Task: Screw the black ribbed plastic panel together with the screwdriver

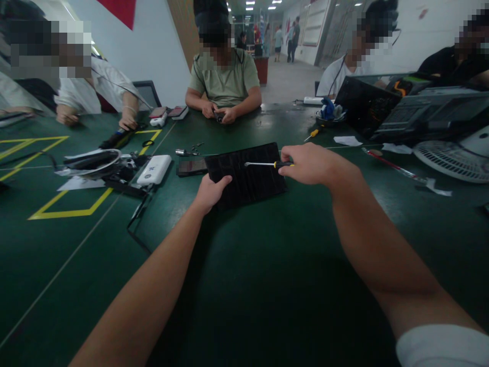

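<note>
My left hand (211, 193) grips the left edge of a flat black panel (263, 181), its thumb lying on the near face. The panel is tilted up above the green table, with ridges across its surface. In my right hand (311, 162) is a screwdriver (262, 164) with a yellow and black handle. Its metal shaft points left across the panel, and the tip is at the panel's face; whether it touches a screw is too small to tell. Behind the panel's left side lies a dark phone-like device (191, 167), partly covered by the panel.
A white box (155, 171) with a cable stands left, beside a pile of black parts (95, 165). A second screwdriver (314, 133) lies beyond my right hand. At right are a white fan (454, 158) and a computer case (431, 112). Several people sit around the table.
</note>
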`<action>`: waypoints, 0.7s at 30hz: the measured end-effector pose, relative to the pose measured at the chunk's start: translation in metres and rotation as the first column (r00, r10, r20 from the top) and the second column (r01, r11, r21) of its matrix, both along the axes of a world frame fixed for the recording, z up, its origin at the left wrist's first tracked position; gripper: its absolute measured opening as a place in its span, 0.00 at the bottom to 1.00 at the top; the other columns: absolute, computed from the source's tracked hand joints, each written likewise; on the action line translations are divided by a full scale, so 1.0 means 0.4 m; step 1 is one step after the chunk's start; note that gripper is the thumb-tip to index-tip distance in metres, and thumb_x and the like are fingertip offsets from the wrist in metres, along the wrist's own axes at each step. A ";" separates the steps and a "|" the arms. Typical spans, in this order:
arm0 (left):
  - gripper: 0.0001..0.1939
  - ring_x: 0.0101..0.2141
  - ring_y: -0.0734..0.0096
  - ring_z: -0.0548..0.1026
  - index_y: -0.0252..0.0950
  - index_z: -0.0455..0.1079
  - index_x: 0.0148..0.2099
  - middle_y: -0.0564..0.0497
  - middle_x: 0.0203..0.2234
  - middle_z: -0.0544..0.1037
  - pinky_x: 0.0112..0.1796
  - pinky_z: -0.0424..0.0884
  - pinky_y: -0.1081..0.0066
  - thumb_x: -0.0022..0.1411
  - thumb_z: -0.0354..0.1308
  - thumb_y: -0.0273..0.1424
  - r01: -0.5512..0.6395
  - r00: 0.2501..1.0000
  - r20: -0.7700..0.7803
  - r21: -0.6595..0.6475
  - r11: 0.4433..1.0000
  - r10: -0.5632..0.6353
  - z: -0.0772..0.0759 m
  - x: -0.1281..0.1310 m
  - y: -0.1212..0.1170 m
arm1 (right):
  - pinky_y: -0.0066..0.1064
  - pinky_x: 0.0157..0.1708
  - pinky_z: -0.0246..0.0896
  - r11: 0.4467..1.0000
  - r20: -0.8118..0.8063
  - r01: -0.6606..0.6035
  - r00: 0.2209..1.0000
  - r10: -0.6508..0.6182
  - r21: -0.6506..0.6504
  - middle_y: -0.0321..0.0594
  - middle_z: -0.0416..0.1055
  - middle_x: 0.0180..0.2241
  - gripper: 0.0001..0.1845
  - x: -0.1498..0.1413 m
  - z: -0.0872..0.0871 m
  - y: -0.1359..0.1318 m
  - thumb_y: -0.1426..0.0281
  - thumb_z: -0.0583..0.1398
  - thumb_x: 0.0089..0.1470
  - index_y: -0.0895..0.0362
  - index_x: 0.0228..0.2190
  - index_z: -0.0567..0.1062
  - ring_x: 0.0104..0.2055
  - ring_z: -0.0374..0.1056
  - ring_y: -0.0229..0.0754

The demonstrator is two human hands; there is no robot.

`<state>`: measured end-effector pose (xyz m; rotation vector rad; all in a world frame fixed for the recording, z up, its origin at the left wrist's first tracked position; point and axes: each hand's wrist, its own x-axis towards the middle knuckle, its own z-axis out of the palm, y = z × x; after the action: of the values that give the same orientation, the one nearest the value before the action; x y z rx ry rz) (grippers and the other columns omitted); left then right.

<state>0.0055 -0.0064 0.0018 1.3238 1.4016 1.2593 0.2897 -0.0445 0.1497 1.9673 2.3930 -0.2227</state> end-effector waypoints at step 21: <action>0.19 0.53 0.42 0.85 0.36 0.83 0.48 0.41 0.48 0.89 0.61 0.79 0.43 0.56 0.74 0.37 -0.005 1.000 -0.019 0.016 1.000 0.006 -0.003 -0.002 0.004 | 0.46 0.47 0.68 1.000 -0.011 0.007 1.000 -0.007 0.008 0.54 0.84 0.51 0.19 -0.002 0.000 0.002 0.58 0.60 0.69 0.54 0.50 0.84 0.54 0.78 0.62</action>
<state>0.0046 -0.0049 0.0007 1.3473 1.4122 1.2668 0.2891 -0.0438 0.1498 1.9830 2.3978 -0.2257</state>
